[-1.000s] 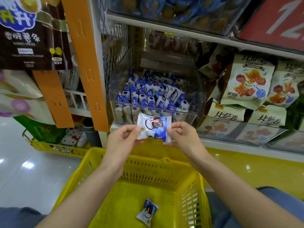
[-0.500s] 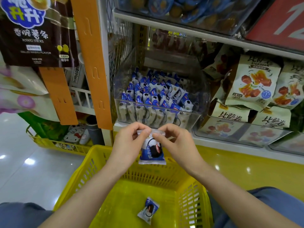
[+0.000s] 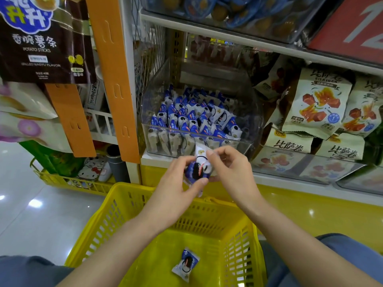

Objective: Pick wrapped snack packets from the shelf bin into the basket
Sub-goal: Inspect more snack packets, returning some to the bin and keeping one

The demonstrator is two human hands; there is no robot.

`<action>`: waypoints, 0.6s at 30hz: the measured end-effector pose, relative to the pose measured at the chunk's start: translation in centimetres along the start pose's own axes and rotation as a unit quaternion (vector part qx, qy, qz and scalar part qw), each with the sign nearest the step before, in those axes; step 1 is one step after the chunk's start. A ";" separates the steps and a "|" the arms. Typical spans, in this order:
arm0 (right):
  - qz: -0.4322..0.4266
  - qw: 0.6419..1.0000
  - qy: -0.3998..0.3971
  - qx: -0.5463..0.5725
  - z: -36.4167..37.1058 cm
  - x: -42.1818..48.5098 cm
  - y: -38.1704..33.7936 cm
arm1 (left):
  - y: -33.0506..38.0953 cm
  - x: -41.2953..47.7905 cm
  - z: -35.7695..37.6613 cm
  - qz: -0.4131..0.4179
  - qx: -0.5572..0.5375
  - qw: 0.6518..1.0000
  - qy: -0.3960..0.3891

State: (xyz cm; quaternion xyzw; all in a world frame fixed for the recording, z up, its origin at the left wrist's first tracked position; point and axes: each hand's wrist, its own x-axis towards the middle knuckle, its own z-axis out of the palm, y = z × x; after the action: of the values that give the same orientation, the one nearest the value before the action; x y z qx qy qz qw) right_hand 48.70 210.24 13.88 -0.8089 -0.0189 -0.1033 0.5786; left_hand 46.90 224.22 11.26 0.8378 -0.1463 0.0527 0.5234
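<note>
Overhead hangs a POTATO STICKS bag (image 3: 39,44); left hand (image 3: 176,189) grips a packet (image 3: 197,170)

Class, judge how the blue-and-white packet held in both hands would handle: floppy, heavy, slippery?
Probably floppy: the packet looks bent between the left hand and right hand. Likely light: a mere pinch carries it. Its glossy surface may be slippery.

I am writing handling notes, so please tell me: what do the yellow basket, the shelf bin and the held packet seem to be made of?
The basket looks like rigid moulded plastic, glossy yellow, with regular slotted walls. The bin is clear hard plastic, perhaps acrylic; the packets show through its walls. The held packet is thin printed film, probably plastic, shiny and creased.
</note>
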 end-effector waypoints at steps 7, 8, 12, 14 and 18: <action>-0.008 0.996 -0.094 -0.009 0.4 -0.2 0.0 | 0.4 0.8 -0.4 -0.143 -0.246 0.959 -0.005; -0.007 0.996 -0.088 -0.031 0.5 -0.2 0.0 | 0.4 0.8 -0.4 -0.162 -0.262 0.951 -0.003; 0.048 0.993 -0.102 -0.016 0.6 -0.4 0.1 | 0.5 0.7 -0.3 -0.200 -0.300 0.933 0.009; 0.081 0.991 -0.103 0.011 0.6 -0.5 0.0 | 0.7 0.8 -0.4 -0.200 -0.310 0.929 0.011; 0.097 0.988 -0.099 0.066 0.4 -0.4 -0.2 | 0.9 0.8 -0.6 -0.181 -0.299 0.937 0.006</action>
State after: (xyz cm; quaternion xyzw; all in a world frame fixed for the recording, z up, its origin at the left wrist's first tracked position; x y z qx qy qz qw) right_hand 48.34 210.68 13.90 -0.7731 -0.0038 0.0353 0.6333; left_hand 47.38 224.27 12.51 0.6546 0.0022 -0.0842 0.7513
